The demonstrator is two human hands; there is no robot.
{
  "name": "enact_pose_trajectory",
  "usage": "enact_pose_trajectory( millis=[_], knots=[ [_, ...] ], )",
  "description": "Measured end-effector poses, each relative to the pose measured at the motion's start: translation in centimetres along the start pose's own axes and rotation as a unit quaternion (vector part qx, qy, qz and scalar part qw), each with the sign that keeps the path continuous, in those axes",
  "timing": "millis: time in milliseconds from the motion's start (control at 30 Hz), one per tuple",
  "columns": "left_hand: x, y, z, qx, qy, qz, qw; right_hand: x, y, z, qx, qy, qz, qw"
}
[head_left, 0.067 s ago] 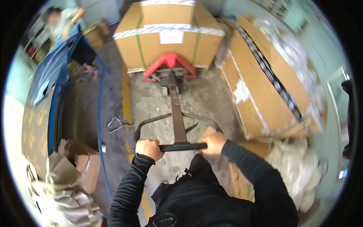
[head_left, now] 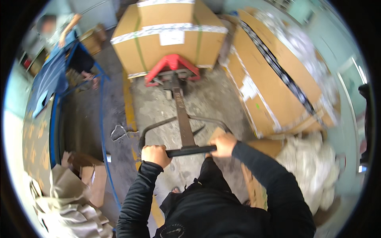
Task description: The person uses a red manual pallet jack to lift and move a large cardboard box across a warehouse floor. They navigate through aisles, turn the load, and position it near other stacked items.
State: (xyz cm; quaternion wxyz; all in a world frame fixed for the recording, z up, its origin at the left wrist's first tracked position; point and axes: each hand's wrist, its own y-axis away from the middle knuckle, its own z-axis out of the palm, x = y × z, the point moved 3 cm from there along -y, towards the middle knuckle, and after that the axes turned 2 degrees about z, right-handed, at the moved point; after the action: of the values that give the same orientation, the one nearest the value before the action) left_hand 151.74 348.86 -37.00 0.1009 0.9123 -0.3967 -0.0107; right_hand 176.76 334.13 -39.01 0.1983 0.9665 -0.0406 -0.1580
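Note:
Both my hands are closed around the ends of the black handle bar (head_left: 190, 151) of a pallet jack. My left hand (head_left: 156, 156) grips the left end, and my right hand (head_left: 223, 145) the right end. From the bar a brown shaft (head_left: 182, 115), flanked by a curved metal loop, runs forward to the jack's red base (head_left: 172, 62). Right behind that base stands a large cardboard box (head_left: 151, 51) with green straps and white tape, a smaller carton (head_left: 166, 14) on top. The jack's forks are hidden.
A tall carton (head_left: 274, 79) with a dark tape strip stands at the right, beside white plastic bundles (head_left: 311, 170). On the left are a blue-framed table (head_left: 37, 135), beige fabric (head_left: 71, 202) and a cardboard piece (head_left: 95, 182). Another person (head_left: 61, 33) handles blue cloth (head_left: 51, 75) at the far left.
The big box and the jack's base appear slightly farther left in view. The handle bar tilts a little, its right end higher. My foot shows more below. Both hands keep their grip.

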Motion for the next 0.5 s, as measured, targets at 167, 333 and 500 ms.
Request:
enact_pose_trajectory(
  millis=[167,333,500],
  knots=[
    [-0.3,7.0,1.8,-0.027,-0.046,0.024,0.998,-4.6,5.0,4.6,0.021,-0.019,0.028,0.999],
    [0.5,14.3,1.8,0.004,-0.048,0.072,0.996,-10.2,11.7,8.3,0.1,-0.035,0.11,0.988],
    [0.4,23.1,2.2,-0.001,-0.1,0.055,0.993,-17.4,18.9,11.6,0.15,-0.041,0.097,0.983]
  ],
)
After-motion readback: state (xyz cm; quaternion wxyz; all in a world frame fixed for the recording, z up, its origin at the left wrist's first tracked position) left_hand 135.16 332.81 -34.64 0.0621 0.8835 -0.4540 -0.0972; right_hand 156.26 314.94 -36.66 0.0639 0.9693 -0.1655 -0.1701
